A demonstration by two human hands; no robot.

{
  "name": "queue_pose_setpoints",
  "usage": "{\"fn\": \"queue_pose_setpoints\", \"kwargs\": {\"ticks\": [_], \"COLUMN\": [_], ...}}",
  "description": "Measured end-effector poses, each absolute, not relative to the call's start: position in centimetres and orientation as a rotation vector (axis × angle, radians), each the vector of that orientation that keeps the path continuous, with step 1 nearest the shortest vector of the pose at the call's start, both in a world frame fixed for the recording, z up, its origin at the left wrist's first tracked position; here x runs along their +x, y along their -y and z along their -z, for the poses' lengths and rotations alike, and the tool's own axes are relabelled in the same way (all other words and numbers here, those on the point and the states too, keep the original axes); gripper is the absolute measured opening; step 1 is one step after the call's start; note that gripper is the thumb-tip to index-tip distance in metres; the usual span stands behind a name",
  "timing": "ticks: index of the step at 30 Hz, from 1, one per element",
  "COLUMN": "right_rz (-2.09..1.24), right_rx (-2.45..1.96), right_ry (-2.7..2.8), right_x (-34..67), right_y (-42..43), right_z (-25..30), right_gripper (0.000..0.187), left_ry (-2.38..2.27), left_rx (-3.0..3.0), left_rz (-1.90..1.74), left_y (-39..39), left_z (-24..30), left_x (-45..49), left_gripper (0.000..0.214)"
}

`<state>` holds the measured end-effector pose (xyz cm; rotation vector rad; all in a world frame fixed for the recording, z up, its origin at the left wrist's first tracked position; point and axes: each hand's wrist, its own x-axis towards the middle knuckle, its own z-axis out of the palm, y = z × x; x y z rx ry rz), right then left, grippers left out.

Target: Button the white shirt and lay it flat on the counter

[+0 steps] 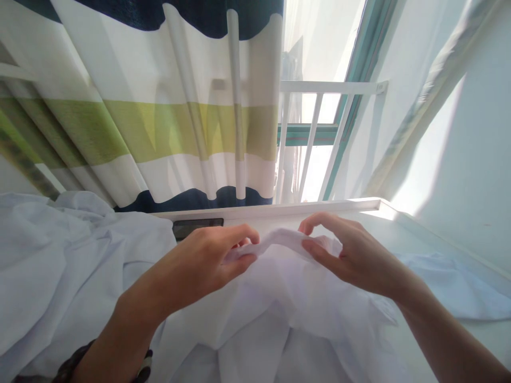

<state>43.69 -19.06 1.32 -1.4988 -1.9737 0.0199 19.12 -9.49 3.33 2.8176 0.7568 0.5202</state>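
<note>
A white cloth [275,298] lies spread and crumpled across a white surface in front of me. My left hand [211,260] pinches a raised edge of the cloth between thumb and fingers. My right hand [351,255] grips the same edge a little to the right, fingers curled over it. The fabric is lifted into a small ridge between the two hands. A dark bracelet [75,364] sits on my left wrist.
A striped curtain [159,106] in white, green and navy hangs behind. To its right is a window with a white railing [319,133]. A dark flat object [197,226] lies by the sill. More white fabric [59,266] is heaped at the left. A white wall [479,159] stands at right.
</note>
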Motion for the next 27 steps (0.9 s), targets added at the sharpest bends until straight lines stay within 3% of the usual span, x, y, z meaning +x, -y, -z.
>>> {"fn": "queue_pose_setpoints", "kwargs": {"ticks": [4, 8, 16, 27], "right_rz": [0.022, 0.050, 0.013, -0.270], "right_rx": [-1.395, -1.299, -1.346, -1.591], "right_ry": [2.007, 2.009, 2.030, 1.985], "right_x": [42.1, 41.8, 42.4, 43.1], "right_y": [18.7, 18.4, 18.8, 18.4], "right_z": [-0.2, -0.3, -1.1, -0.8], "right_gripper": [0.025, 0.007, 0.026, 0.033], "left_ry": [-0.595, -0.577, -0.758, -0.918], "left_rx": [2.850, 2.892, 2.985, 2.676], "left_rz": [-0.603, -0.618, -0.489, -0.149], "left_y": [9.7, 9.5, 9.0, 8.1], "left_z": [-3.0, -3.0, -3.3, -2.9], "left_x": [19.2, 19.1, 19.3, 18.9], "left_gripper": [0.008, 0.014, 0.032, 0.019]}}
